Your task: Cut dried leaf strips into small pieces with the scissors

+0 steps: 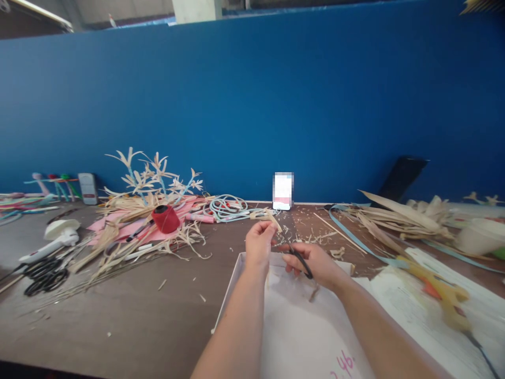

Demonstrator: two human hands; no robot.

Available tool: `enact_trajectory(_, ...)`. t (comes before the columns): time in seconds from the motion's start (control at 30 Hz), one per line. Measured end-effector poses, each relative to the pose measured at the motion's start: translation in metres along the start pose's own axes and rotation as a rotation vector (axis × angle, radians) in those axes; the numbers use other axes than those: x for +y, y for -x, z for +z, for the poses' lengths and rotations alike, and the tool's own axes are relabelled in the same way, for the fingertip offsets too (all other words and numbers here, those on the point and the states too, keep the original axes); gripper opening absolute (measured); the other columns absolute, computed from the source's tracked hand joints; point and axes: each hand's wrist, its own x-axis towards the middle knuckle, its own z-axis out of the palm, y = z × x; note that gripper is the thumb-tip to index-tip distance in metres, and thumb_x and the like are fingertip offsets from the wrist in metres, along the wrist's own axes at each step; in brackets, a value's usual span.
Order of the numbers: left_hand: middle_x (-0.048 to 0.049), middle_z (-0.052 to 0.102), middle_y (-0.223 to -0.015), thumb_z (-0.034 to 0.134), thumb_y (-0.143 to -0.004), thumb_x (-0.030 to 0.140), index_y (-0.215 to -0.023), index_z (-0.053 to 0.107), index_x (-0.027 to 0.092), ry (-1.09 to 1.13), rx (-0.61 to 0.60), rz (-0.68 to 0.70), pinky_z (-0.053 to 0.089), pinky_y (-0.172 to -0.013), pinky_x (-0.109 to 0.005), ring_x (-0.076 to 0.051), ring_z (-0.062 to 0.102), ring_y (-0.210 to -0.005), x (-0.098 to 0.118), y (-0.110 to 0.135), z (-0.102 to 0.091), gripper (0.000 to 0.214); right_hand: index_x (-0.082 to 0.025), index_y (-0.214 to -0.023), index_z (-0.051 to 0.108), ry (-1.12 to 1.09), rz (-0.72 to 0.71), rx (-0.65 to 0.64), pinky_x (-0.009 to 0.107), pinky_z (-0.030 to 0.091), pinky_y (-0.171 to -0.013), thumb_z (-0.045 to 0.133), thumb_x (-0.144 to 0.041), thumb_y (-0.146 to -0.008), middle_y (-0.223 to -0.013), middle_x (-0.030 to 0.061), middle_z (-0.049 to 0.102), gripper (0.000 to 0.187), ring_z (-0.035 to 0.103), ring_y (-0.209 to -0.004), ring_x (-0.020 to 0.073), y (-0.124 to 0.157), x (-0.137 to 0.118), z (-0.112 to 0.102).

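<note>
My left hand (pixel 258 243) pinches a small dry straw-coloured leaf piece (pixel 272 217) and holds it up above the far edge of a white box lid (pixel 236 279). My right hand (pixel 315 263) is closed round small black-handled scissors (pixel 302 260), whose blades point toward the leaf piece. Both hands hover over the white lid at the middle of the brown table (pixel 138 321).
Left: a red thread spool (pixel 165 219), dried straw with pink paper, straw flowers on blue stems (pixel 152 179), large black scissors (pixel 43 276), a white glue gun (pixel 55 239). Coiled cables (pixel 229 208) and a phone (pixel 283 190) at the blue wall. Right: dry leaves (pixel 398 216), white cup (pixel 479 237), papers.
</note>
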Motion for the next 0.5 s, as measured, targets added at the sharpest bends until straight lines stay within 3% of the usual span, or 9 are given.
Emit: enact_trajectory(0.5, 0.0008, 0.056, -0.066, 0.066, -0.061, 0.034, -0.074, 0.061, 0.013, -0.063, 0.007, 0.004, 0.037, -0.051, -0.019, -0.006, 0.045, -0.053, 0.0002, 0.0003, -0.0005, 0.025, -0.012, -0.102, 0.063, 0.015, 0.005, -0.017, 0.021, 0.038, -0.046, 0.066, -0.038, -0.067, -0.054, -0.0004, 0.060, 0.044, 0.048, -0.045, 0.0099, -0.0017, 0.0011, -0.0007)
